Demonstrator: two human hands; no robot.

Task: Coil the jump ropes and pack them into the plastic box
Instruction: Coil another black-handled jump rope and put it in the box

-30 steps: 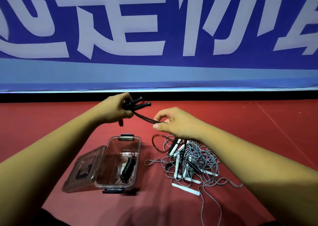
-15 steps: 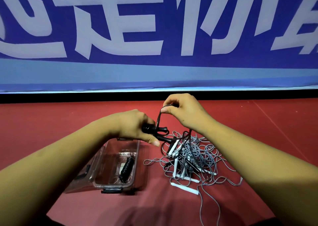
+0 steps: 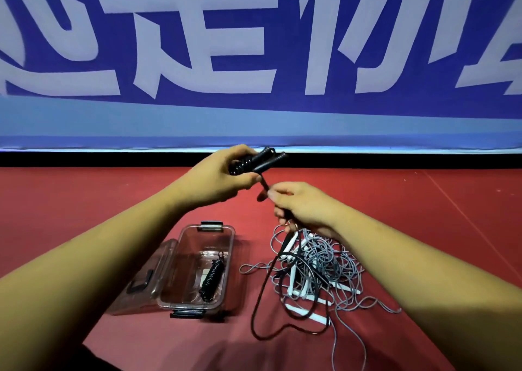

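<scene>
Two closed grips: left hand round black handles, right hand pinching their cord.

Bright, even indoor light, with wide-angle bending at the edges.
The banner was flatly lit and sharp; the floor fell into deep shadow along the bottom edge, and the lower corners looked stretched and slightly soft.

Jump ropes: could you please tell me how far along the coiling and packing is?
Done: one coiled black rope lies in the open plastic box. In hand: the left hand grips a second black rope, partly wound round its handles, while the right hand pinches its loose cord, which trails to the floor. Left: the tangled pile of grey ropes with white handles beside the box.
</scene>
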